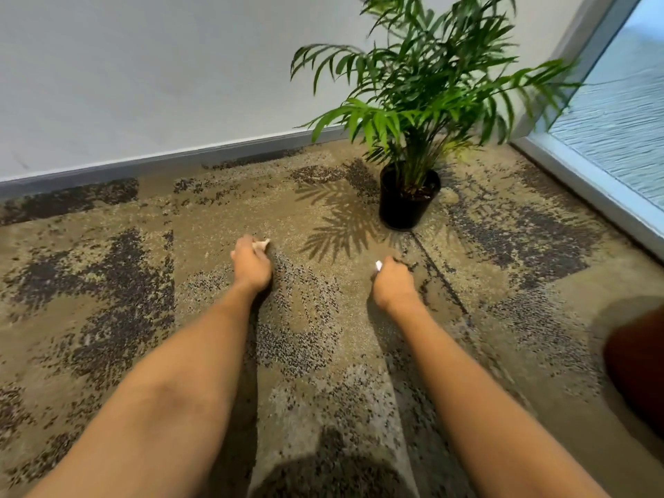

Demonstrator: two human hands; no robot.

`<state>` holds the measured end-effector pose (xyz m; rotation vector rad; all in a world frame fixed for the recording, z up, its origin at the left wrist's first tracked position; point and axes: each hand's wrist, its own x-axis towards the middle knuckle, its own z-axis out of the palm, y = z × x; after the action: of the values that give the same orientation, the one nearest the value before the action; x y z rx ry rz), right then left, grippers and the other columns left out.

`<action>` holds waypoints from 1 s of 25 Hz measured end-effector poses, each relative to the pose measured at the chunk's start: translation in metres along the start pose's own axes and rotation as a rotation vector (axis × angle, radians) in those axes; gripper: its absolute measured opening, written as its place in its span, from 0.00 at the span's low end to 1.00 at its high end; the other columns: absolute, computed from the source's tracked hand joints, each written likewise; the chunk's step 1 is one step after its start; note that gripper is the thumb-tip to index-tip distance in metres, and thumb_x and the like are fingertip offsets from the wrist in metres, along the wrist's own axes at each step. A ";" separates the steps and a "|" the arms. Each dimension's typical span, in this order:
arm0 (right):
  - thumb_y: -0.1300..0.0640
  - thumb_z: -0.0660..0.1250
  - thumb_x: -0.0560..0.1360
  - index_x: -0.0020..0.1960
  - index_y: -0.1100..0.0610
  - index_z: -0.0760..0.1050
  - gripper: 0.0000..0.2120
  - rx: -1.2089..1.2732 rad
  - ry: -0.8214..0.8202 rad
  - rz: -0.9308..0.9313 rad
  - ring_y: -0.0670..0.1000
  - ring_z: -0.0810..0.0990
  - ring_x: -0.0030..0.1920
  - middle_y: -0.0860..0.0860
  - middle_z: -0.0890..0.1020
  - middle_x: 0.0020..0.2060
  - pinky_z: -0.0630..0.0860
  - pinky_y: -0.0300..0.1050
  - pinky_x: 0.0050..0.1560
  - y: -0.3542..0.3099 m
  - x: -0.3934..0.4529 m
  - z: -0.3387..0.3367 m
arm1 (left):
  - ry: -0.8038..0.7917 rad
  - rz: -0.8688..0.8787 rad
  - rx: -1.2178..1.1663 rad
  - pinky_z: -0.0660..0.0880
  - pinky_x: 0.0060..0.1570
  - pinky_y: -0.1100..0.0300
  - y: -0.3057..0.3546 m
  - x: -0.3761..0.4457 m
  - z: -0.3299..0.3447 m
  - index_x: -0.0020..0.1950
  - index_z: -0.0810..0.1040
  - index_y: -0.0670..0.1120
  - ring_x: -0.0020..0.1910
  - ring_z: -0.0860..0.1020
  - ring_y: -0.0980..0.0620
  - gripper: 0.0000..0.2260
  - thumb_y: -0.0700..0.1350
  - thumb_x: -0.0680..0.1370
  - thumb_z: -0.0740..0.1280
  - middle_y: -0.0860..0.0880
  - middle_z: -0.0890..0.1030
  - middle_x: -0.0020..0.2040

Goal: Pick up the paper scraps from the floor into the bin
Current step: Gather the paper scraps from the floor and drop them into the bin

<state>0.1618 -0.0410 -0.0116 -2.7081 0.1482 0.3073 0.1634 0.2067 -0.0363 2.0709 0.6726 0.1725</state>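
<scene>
Reaching low over a mottled tan-and-dark carpet (107, 282), with both bare forearms stretched forward. Left hand (250, 262) curled closed around a pale paper scrap (261, 244) peeping out past the knuckles, down at the carpet. Right hand (392, 282) likewise clenched, with a small white scrap (378, 265) showing at its inner edge. Just beyond, a palm (427, 84) in a black pot (407, 206), standing near the corner between a pale wall (143, 66) and a glass panel (618, 113).

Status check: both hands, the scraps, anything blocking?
Left hand shut on a pale scrap. Right hand shut on a white scrap. Bin not in view. Potted plant just beyond, clear of hands.
</scene>
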 end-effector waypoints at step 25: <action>0.55 0.59 0.80 0.39 0.55 0.68 0.12 0.868 0.733 0.275 0.49 0.74 0.37 0.53 0.75 0.41 0.75 0.38 0.32 0.243 -0.154 -0.376 | -1.107 0.309 -0.690 0.71 0.40 0.57 0.423 -0.397 0.175 0.42 0.71 0.46 0.37 0.73 0.51 0.08 0.41 0.80 0.67 0.46 0.75 0.37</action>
<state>0.0489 -0.4076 0.2663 -1.8038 0.6813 -0.5695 0.0617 -0.3107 0.2625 1.2787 -0.3591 -0.4868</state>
